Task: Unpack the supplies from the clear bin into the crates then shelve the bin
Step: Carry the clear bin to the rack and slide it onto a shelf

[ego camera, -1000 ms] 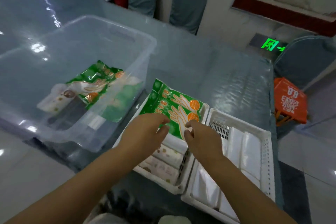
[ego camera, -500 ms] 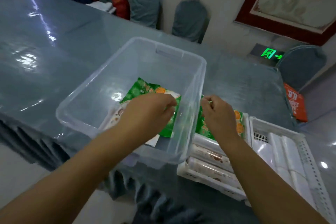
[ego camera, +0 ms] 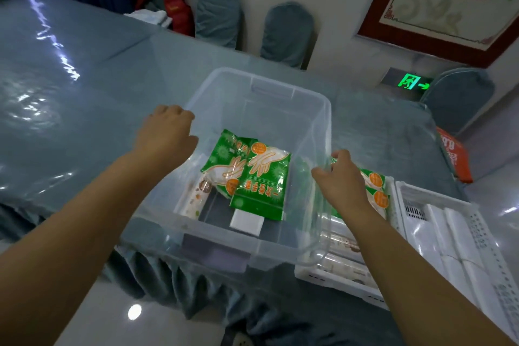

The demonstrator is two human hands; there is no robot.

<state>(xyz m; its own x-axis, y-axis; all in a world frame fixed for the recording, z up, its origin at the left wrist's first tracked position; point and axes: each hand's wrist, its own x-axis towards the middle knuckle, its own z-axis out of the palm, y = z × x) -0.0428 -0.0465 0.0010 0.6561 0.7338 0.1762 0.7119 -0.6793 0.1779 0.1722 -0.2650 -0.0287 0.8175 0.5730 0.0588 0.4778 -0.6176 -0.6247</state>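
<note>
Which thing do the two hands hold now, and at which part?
Both grip the clear bin: left hand on its left rim, right hand on its right rim.

Framed picture (ego camera: 438, 0) above green exit sign (ego camera: 415, 84).

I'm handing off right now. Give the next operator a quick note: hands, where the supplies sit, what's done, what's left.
Left hand: on the clear bin's left rim, carrying no item.
Right hand: fingers curled over the bin's right rim.
In the bin: two green glove packs, a patterned roll, a white box.
Done: green packs and rolls lie in the near white crate; white rolls fill the right crate.
Left: move the remaining items out, then shelve the bin.
</note>
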